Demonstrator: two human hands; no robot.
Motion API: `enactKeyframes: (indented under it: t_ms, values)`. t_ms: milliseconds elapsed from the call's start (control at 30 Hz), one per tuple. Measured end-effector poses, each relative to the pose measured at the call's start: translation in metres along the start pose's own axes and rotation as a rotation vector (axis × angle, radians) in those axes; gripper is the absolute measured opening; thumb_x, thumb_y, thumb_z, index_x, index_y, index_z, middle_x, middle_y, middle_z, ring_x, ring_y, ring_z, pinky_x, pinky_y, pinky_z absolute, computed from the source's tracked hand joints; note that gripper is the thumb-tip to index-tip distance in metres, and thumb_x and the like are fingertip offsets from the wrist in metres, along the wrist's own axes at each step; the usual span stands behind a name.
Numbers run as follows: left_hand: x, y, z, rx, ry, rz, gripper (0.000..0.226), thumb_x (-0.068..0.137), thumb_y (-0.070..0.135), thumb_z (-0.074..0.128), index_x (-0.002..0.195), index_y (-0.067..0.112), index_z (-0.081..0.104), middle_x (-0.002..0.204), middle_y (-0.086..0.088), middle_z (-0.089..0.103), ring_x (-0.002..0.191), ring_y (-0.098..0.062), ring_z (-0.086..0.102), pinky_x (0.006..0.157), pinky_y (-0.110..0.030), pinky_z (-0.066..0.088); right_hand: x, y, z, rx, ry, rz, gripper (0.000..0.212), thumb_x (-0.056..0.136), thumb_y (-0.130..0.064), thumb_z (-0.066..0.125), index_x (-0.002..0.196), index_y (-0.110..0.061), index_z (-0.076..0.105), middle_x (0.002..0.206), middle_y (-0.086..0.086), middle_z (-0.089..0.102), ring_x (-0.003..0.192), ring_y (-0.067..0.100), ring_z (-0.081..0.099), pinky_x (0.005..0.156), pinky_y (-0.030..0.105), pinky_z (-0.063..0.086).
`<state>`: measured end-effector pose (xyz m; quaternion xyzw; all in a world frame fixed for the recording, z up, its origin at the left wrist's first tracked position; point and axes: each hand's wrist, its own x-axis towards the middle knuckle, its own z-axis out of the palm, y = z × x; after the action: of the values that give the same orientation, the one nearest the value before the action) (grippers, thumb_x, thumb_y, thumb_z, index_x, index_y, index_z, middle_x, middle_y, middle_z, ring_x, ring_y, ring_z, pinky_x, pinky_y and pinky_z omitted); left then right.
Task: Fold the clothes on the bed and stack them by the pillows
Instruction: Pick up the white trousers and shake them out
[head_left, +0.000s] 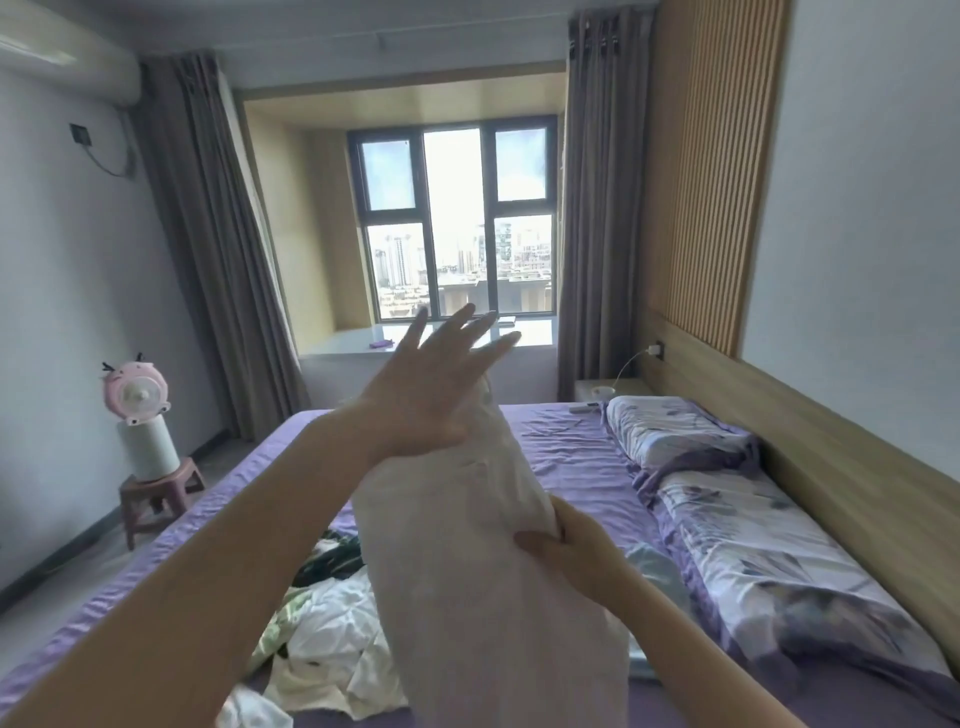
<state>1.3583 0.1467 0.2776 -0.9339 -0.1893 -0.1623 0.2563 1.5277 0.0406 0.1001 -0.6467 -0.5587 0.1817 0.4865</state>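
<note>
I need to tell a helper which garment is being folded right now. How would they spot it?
Start at the purple bed. Above its near half, a pale cloth is held up between both hands. Unlike the crumpled clothes pile below, it is plain, off-white and lifted.

White garment hides right fingers (thumb shows); lower end cut off at frame bottom.

I see a white garment of matt woven cloth with a faintly coarse texture. The sheet is purple cloth, creased, with a slight sheen along the near edge. The pillows have smooth printed cloth covers. I read the headboard as matt wood, and the wall panel as ribbed wood slats. The curtains are heavy matt cloth. The stool looks like smooth plastic. The sill is glossy.
</note>
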Motion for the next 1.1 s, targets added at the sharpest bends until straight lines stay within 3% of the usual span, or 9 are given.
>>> enactKeyframes:
  t_ms: [100, 233, 333, 467, 567, 667, 767, 900, 1100]
  values:
    - [-0.002, 0.029, 0.018, 0.248, -0.139, 0.309, 0.104, 0.072, 0.070, 0.058, 0.150, 0.033, 0.000, 0.158, 0.006, 0.006, 0.147, -0.022, -0.007, 0.109, -0.056, -0.021, 0.008, -0.011, 0.006, -0.071, -0.057, -0.044, 0.030, 0.081, -0.018, 0.070, 0.103, -0.034, 0.059, 0.087, -0.019, 0.063, 0.077, -0.006, 0.057, 0.063, 0.005, 0.038]
    - [-0.005, 0.033, 0.051, 0.171, -0.489, 0.244, 0.062, 0.076, 0.062, 0.062, 0.126, 0.027, 0.054, 0.125, 0.004, 0.057, 0.130, -0.019, 0.041, 0.117, -0.050, -0.001, 0.013, -0.022, 0.012, -0.199, -0.071, -0.084, 0.012, 0.077, -0.026, 0.073, 0.084, -0.025, 0.063, 0.076, -0.007, 0.062, 0.069, 0.007, 0.051, 0.056, 0.017, 0.034]
    - [-0.011, 0.022, 0.068, 0.039, -0.479, 0.220, 0.051, 0.074, 0.063, 0.062, 0.106, 0.023, 0.065, 0.111, 0.006, 0.064, 0.113, -0.016, 0.051, 0.105, -0.029, 0.029, 0.011, -0.015, 0.011, -0.227, -0.092, -0.094, 0.031, 0.073, -0.031, 0.076, 0.062, -0.026, 0.048, 0.057, -0.012, 0.045, 0.051, -0.002, 0.041, 0.053, 0.016, 0.034]
    - [-0.011, 0.017, 0.076, -0.113, -0.454, 0.208, 0.039, 0.074, 0.052, 0.070, 0.092, 0.018, 0.064, 0.102, -0.001, 0.063, 0.111, -0.018, 0.051, 0.091, -0.023, 0.027, 0.004, 0.013, -0.002, -0.100, -0.214, -0.011, 0.035, 0.075, -0.031, 0.077, 0.065, -0.020, 0.046, 0.059, -0.013, 0.036, 0.051, 0.000, 0.032, 0.051, 0.019, 0.027]
    - [-0.007, 0.014, 0.070, -0.079, -0.515, 0.148, 0.034, 0.075, 0.050, 0.068, 0.095, 0.022, 0.062, 0.100, 0.000, 0.063, 0.102, -0.020, 0.055, 0.086, -0.032, 0.044, -0.006, 0.040, -0.007, -0.031, -0.301, 0.097, 0.030, 0.076, -0.024, 0.077, 0.065, -0.023, 0.049, 0.060, -0.014, 0.042, 0.059, 0.002, 0.037, 0.058, 0.024, 0.032]
    - [-0.005, 0.008, 0.060, -0.047, -0.470, 0.127, 0.025, 0.076, 0.048, 0.068, 0.088, 0.028, 0.058, 0.089, 0.006, 0.060, 0.087, -0.016, 0.052, 0.068, -0.027, 0.034, -0.016, 0.059, -0.004, -0.065, -0.247, 0.135, 0.020, 0.075, -0.026, 0.078, 0.075, -0.032, 0.058, 0.067, -0.014, 0.053, 0.066, 0.003, 0.047, 0.065, 0.025, 0.039]
    - [-0.004, -0.001, 0.053, -0.030, -0.458, 0.098, 0.029, 0.077, 0.046, 0.068, 0.097, 0.026, 0.061, 0.096, 0.004, 0.063, 0.089, -0.015, 0.049, 0.071, -0.028, 0.032, -0.024, 0.069, 0.000, 0.047, -0.144, 0.156, 0.035, 0.073, -0.016, 0.079, 0.099, -0.031, 0.061, 0.091, 0.001, 0.067, 0.081, 0.011, 0.059, 0.079, 0.033, 0.050]
    - [-0.003, -0.015, 0.045, 0.037, -0.456, 0.068, 0.028, 0.078, 0.047, 0.066, 0.096, 0.026, 0.059, 0.102, 0.005, 0.064, 0.103, -0.020, 0.054, 0.087, -0.030, 0.041, -0.027, 0.072, 0.007, 0.243, 0.167, 0.210, 0.039, 0.071, -0.006, 0.079, 0.092, -0.019, 0.049, 0.094, 0.009, 0.066, 0.086, 0.019, 0.067, 0.077, 0.031, 0.054]
    - [-0.007, -0.027, 0.033, 0.108, -0.407, 0.069, 0.028, 0.078, 0.049, 0.066, 0.097, 0.030, 0.058, 0.098, 0.004, 0.065, 0.099, -0.021, 0.057, 0.083, -0.030, 0.038, -0.017, 0.051, 0.022, 0.157, 0.132, 0.107, 0.029, 0.076, -0.014, 0.077, 0.101, -0.025, 0.067, 0.114, -0.008, 0.065, 0.106, 0.010, 0.059, 0.091, 0.034, 0.046]
